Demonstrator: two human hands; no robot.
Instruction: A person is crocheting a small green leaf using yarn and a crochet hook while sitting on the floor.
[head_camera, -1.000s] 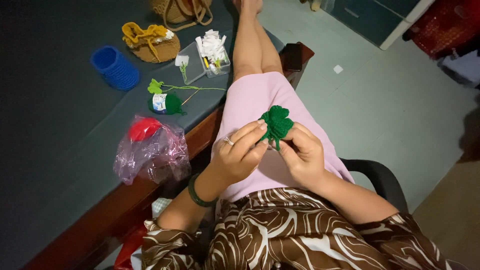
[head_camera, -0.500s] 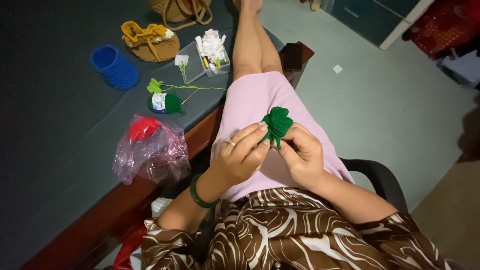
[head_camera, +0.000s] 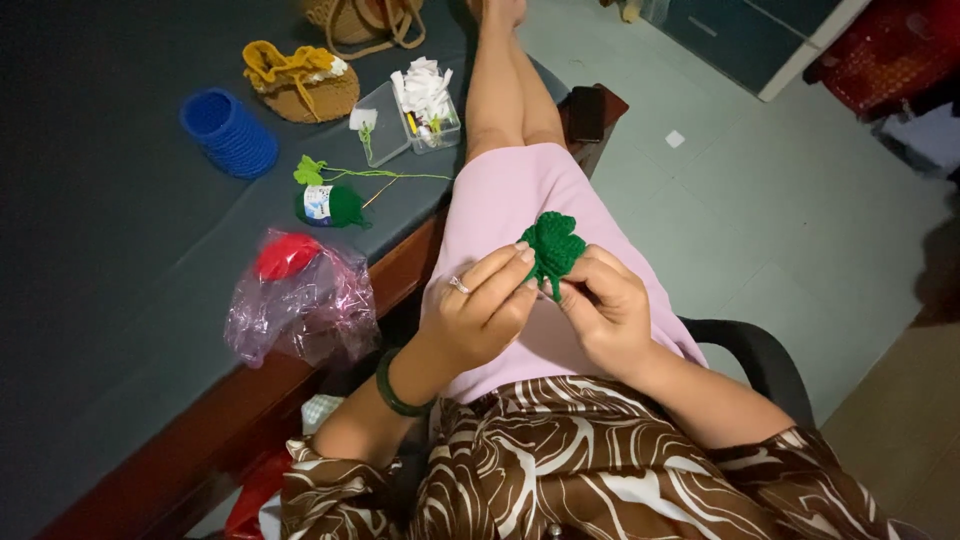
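A dark green crocheted leaf piece (head_camera: 553, 244) is held over my lap, above the pink skirt. My left hand (head_camera: 483, 307), with a ring on one finger and a green bangle at the wrist, pinches its lower left edge. My right hand (head_camera: 607, 308) grips its stem end from the right. Both hands touch the piece and each other's fingertips are close together.
On the dark table (head_camera: 110, 260) to my left lie a green yarn ball (head_camera: 333, 205) with a light green leaf, a clear bag (head_camera: 300, 300) with red yarn, a blue crocheted cup (head_camera: 229, 132), a yellow-brown crocheted piece (head_camera: 300, 80) and a clear box (head_camera: 415, 110). A black chair arm (head_camera: 760, 355) is on the right.
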